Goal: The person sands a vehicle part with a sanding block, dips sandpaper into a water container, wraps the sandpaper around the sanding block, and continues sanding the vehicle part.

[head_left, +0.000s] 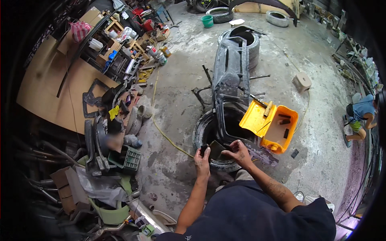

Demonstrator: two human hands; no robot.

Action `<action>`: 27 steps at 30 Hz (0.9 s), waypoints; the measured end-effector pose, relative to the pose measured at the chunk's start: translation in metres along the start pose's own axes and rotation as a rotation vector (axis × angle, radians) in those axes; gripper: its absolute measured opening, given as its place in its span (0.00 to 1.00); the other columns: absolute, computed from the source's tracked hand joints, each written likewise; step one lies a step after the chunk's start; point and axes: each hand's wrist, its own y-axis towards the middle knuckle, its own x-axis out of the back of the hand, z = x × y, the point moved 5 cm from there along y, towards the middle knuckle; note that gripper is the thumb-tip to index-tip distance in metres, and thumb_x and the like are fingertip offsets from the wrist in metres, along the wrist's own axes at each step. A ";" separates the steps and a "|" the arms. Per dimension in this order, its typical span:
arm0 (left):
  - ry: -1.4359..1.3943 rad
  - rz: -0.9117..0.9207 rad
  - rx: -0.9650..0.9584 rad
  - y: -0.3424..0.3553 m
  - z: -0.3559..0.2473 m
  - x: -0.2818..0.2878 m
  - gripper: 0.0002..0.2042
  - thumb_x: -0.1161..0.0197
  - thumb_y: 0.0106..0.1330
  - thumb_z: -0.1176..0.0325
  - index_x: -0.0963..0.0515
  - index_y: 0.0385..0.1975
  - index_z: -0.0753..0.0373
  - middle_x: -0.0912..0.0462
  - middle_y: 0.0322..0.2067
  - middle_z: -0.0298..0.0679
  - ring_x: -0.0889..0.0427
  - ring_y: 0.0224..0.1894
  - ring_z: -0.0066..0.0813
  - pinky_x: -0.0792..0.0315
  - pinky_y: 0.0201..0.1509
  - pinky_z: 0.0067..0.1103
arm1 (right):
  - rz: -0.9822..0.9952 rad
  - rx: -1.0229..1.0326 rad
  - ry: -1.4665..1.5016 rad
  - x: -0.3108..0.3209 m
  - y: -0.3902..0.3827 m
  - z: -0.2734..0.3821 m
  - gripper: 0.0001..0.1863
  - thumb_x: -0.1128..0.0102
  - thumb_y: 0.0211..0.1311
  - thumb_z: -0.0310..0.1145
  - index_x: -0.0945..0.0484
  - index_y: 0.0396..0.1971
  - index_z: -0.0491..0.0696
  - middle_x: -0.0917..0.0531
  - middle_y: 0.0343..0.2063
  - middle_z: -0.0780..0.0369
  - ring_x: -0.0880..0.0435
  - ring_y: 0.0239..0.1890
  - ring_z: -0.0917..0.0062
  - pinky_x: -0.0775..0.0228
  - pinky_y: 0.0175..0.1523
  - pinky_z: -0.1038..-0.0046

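Observation:
My left hand pinches a small black piece, and my right hand grips a thin dark sheet beside it; both hands are closed. They are over a worn tire lying flat at my feet. A long grey-black car body part rests across this tire and a farther stack of tires. Just right of my hands, a cut-open yellow plastic container holds murky liquid and black blocks, with tools lying on its opened flap.
Cluttered shelves, a plywood board, a crate and scrap parts line the left. A yellow cable crosses the concrete floor. Right are a stool and a person in a blue top. A green bucket stands at back.

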 end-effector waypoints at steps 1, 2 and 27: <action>-0.070 -0.090 0.004 0.008 0.002 0.007 0.12 0.34 0.71 0.69 0.20 0.51 0.66 0.16 0.43 0.34 0.19 0.44 0.22 0.26 0.54 0.20 | 0.112 -0.090 -0.026 0.000 0.004 0.006 0.24 0.19 0.53 0.44 0.23 0.38 0.43 0.18 0.32 0.62 0.19 0.34 0.79 0.24 0.43 0.75; -0.142 -0.178 0.007 0.013 0.004 0.015 0.12 0.34 0.71 0.69 0.20 0.50 0.66 0.15 0.43 0.35 0.19 0.44 0.22 0.26 0.53 0.20 | 0.225 -0.179 -0.055 -0.003 0.007 0.011 0.22 0.22 0.58 0.43 0.22 0.39 0.43 0.18 0.33 0.63 0.16 0.38 0.79 0.22 0.47 0.77; 0.115 0.409 0.101 0.117 -0.071 -0.006 0.18 0.34 0.72 0.56 0.23 0.53 0.63 0.19 0.34 0.31 0.26 0.27 0.13 0.32 0.29 0.14 | -0.231 -0.293 0.736 -0.049 0.059 0.036 0.11 0.25 0.61 0.32 0.18 0.35 0.42 0.14 0.31 0.65 0.15 0.34 0.83 0.17 0.40 0.77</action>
